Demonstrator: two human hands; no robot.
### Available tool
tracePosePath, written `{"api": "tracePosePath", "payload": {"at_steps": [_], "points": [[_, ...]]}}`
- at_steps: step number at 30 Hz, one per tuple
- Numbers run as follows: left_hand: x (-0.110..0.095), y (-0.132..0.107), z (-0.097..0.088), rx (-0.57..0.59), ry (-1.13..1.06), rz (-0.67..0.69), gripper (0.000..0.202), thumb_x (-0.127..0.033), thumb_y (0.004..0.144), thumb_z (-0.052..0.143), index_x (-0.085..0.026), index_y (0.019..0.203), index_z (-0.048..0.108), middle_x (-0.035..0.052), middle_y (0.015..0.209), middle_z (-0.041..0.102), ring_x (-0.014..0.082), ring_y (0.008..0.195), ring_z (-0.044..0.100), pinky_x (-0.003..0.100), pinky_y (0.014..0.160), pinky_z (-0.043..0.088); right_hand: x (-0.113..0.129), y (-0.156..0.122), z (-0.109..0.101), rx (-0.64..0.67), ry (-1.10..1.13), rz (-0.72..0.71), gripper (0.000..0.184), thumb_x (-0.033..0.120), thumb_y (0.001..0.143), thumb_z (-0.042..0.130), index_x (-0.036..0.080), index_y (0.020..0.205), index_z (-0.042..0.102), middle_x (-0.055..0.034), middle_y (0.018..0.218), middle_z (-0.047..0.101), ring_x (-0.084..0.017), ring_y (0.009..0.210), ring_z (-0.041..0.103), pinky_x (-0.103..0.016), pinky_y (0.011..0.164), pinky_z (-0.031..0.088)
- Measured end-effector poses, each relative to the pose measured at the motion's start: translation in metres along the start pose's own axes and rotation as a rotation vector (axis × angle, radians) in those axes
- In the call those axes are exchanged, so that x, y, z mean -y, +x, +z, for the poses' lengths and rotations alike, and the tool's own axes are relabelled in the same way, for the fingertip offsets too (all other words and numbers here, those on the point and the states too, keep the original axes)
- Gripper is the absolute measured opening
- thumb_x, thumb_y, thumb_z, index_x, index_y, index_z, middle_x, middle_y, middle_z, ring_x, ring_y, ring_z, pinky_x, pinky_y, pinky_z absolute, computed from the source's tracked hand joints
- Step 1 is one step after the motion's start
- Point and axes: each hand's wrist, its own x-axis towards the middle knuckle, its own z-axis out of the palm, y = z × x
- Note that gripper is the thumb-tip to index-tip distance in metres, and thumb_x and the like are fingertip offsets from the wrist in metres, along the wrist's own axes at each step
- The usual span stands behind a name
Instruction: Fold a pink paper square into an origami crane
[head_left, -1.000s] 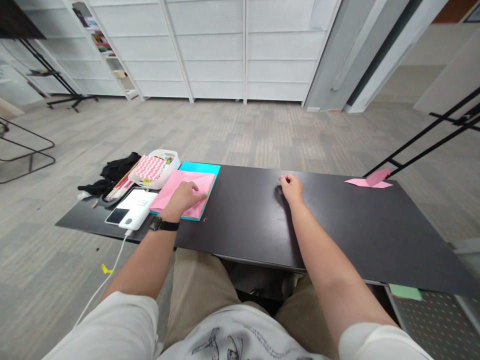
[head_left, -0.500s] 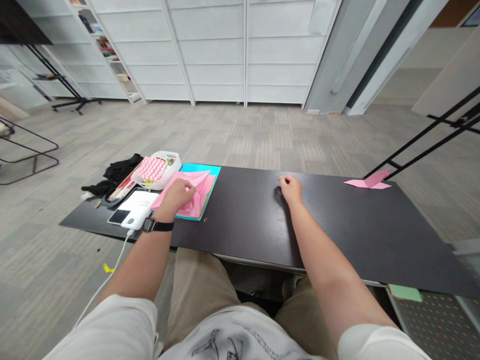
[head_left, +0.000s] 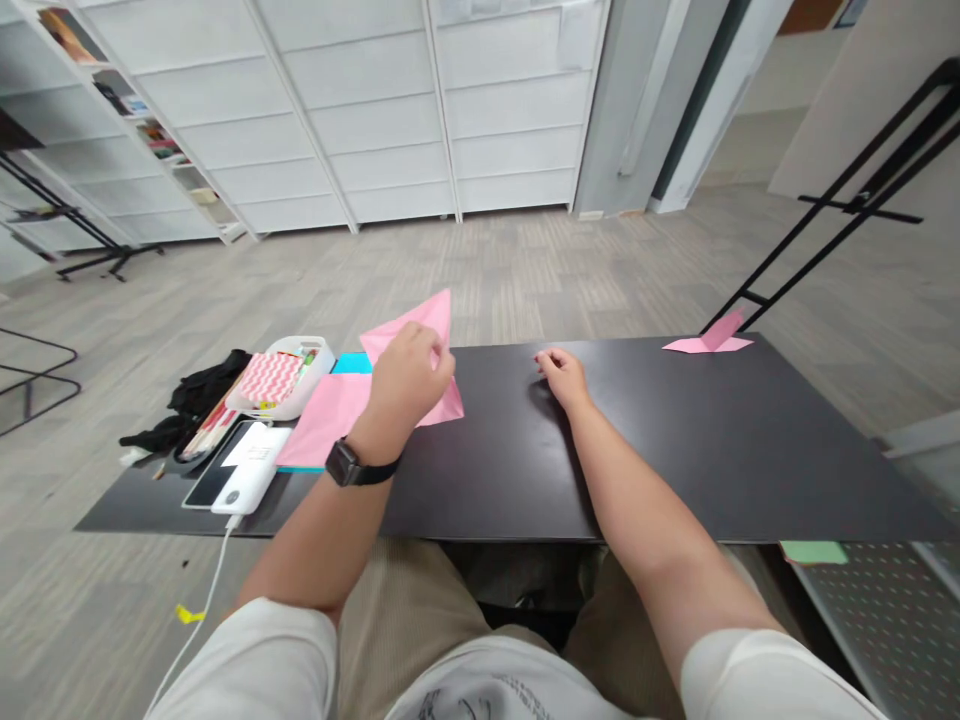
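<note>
My left hand is closed on a pink paper sheet, lifted off the table and tilted up, right of the paper stack. That stack is pink sheets over a cyan one. A dark watch sits on my left wrist. My right hand rests on the black table near its far edge, fingers loosely curled with nothing visible in them.
A white tray with patterned paper, a phone and white power bank with a cable, pens and black cloth lie at the table's left end. A folded pink paper sits at the far right corner. A green note hangs below the near edge.
My left hand pinched the top pink sheet off the stack, lifted it and carried it right toward the table's middle. The right hand stayed put. The view shifted slightly.
</note>
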Motion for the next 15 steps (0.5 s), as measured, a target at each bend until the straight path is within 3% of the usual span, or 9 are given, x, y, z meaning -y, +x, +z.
{"api": "tracePosePath", "payload": {"at_steps": [4, 8, 12, 15], "points": [[-0.062, 0.004, 0.059, 0.141, -0.078, 0.12, 0.011, -0.018, 0.099, 0.056, -0.021, 0.09, 0.062, 0.0096, 0.102, 0.068, 0.0243, 0.101, 0.067, 0.037, 0.092, 0.056, 0.004, 0.001, -0.012, 0.085, 0.308, 0.13, 0.057, 0.075, 0.094, 0.054, 0.023, 0.105, 0.073, -0.0077, 0.104, 0.078, -0.018, 0.082, 0.072, -0.03, 0.072, 0.06], [-0.092, -0.005, 0.107, 0.29, -0.181, 0.133, 0.016, -0.026, 0.107, 0.053, -0.019, 0.099, 0.065, 0.0111, 0.109, 0.07, 0.0251, 0.105, 0.069, 0.039, 0.096, 0.057, 0.004, 0.005, -0.025, 0.156, 0.45, 0.31, 0.06, 0.077, 0.097, 0.051, 0.022, 0.115, 0.07, -0.0086, 0.104, 0.075, -0.019, 0.079, 0.073, -0.03, 0.064, 0.061], [-0.076, -0.013, 0.133, 0.351, -0.185, 0.179, 0.024, -0.031, 0.11, 0.051, -0.017, 0.12, 0.068, 0.0142, 0.131, 0.07, 0.0289, 0.125, 0.065, 0.048, 0.114, 0.05, -0.001, 0.008, -0.034, 0.032, 0.243, 0.285, 0.04, 0.054, 0.097, 0.064, 0.023, 0.122, 0.066, -0.0105, 0.113, 0.076, -0.023, 0.093, 0.075, -0.039, 0.077, 0.065], [-0.05, -0.02, 0.147, 0.437, -0.062, 0.161, 0.043, -0.043, 0.107, 0.058, -0.02, 0.143, 0.063, 0.0176, 0.163, 0.053, 0.0408, 0.154, 0.045, 0.069, 0.128, 0.031, 0.006, 0.004, -0.04, -0.187, -0.107, 0.029, 0.038, 0.036, 0.093, 0.067, 0.02, 0.128, 0.067, -0.0152, 0.128, 0.074, -0.03, 0.12, 0.07, -0.049, 0.104, 0.06]]}}
